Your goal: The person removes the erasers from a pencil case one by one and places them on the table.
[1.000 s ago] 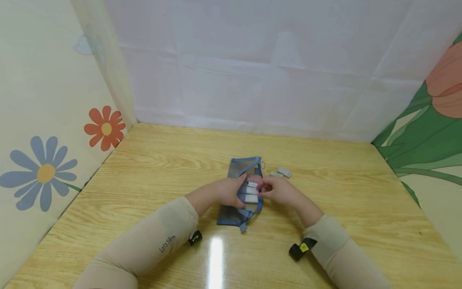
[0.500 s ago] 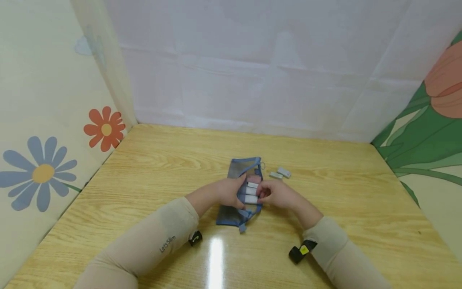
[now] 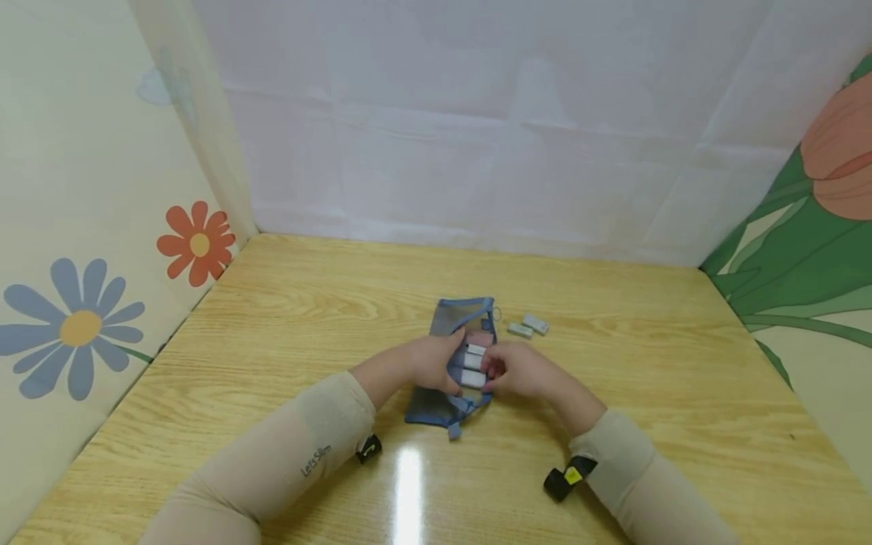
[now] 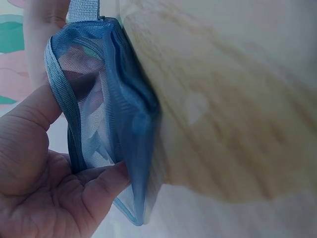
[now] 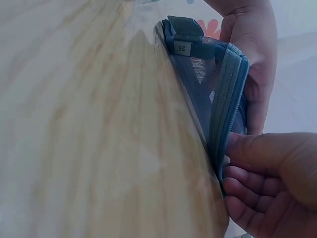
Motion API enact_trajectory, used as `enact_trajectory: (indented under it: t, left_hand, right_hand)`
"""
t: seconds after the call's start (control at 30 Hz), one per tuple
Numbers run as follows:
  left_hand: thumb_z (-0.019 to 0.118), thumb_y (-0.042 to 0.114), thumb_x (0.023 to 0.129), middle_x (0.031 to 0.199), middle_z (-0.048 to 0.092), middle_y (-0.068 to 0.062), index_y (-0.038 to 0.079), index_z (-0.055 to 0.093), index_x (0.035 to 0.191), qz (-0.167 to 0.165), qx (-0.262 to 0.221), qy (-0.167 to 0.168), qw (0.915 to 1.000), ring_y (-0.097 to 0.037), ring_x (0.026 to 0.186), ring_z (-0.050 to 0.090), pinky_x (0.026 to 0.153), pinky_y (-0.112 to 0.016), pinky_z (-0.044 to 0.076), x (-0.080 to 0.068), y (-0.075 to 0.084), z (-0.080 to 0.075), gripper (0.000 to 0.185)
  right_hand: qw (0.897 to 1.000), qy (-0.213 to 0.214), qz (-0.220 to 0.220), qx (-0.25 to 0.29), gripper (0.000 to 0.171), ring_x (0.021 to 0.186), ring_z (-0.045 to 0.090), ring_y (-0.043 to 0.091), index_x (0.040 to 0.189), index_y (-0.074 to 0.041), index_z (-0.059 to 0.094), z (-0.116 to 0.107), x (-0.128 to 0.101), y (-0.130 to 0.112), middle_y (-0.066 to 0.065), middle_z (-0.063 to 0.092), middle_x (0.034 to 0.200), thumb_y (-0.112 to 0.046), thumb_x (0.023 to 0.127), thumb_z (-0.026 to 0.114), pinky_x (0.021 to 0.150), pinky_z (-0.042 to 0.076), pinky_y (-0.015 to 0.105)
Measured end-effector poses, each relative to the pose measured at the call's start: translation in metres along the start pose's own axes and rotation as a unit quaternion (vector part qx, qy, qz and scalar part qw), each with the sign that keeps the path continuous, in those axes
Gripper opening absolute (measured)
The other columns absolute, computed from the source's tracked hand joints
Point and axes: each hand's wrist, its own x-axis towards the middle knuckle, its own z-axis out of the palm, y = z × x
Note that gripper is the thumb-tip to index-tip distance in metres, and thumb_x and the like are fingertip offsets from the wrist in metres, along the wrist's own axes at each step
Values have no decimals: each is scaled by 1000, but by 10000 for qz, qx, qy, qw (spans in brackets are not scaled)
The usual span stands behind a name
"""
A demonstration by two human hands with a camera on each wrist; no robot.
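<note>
A blue mesh pouch (image 3: 453, 363) lies near the middle of the wooden bench (image 3: 272, 318), long axis running front to back, its grey-blue zipper edging toward the right side.

Left hand (image 3: 429, 362) grips the pouch from the left: thumb hooked on the zipper band, fingers curled round the mesh from below, per the left wrist view (image 4: 106, 124). Small white blocks (image 3: 473, 363) show stacked at the pouch opening betw. the two hands; can't tell what they are exactly.

Right hand (image 3: 521, 371) sits at the right edge of the pouch, fingers curled, thumb and fingertips pinching the zipper edge (image 5: 225, 99), as the right wrist view shows. A little grey tag w/ a number is sewn at the pouch end (image 5: 184, 47). A short strap tab (image 3: 453, 431) sticks out at the near end of the pouch.

Just behind the right hand, toward the back edge of the bench, two small grey-white blocks (image 3: 527, 327) lie side by side, apart from the pouch. A metal ring (image 3: 498, 310) shows at the pouch's far right corner.

Both forearms wear beige sleeves (image 3: 300, 454); black wrist mounts (image 3: 565, 477) sit under each arm. Flower-print panels stand at the left (image 3: 82, 325) and right sides, white sheet at the back.
</note>
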Motion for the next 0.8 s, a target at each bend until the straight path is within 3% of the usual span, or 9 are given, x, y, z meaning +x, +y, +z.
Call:
enact_trajectory:
  t: [0.27,0.57,0.8]
  left_hand:
    - [75,40,72,138,40,-19,3,9,147,1,-55,-23,10000,-26,121,45,101,-34,36,-1,0,0,106]
    - [75,39,72,139,40,-19,3,9,147,-4,-61,-28,10000,-26,122,44,102,-34,34,0,-1,0,106]
    - [76,39,72,138,40,-21,2,10,146,31,-53,9,10000,-27,122,43,102,-34,34,0,-1,0,106]
  right_hand:
    - [9994,-62,60,-336,18,69,51,11,80,-14,56,2,2,-2,-4,55,74,-14,75,74,60,45,25]
    - [9996,-51,158,-247,20,70,49,13,81,-13,53,-2,1,-3,-2,53,77,-7,70,69,59,44,27]
    - [9992,-26,403,58,19,72,53,13,91,-11,59,-4,1,-3,-2,56,80,-6,75,68,62,48,27]
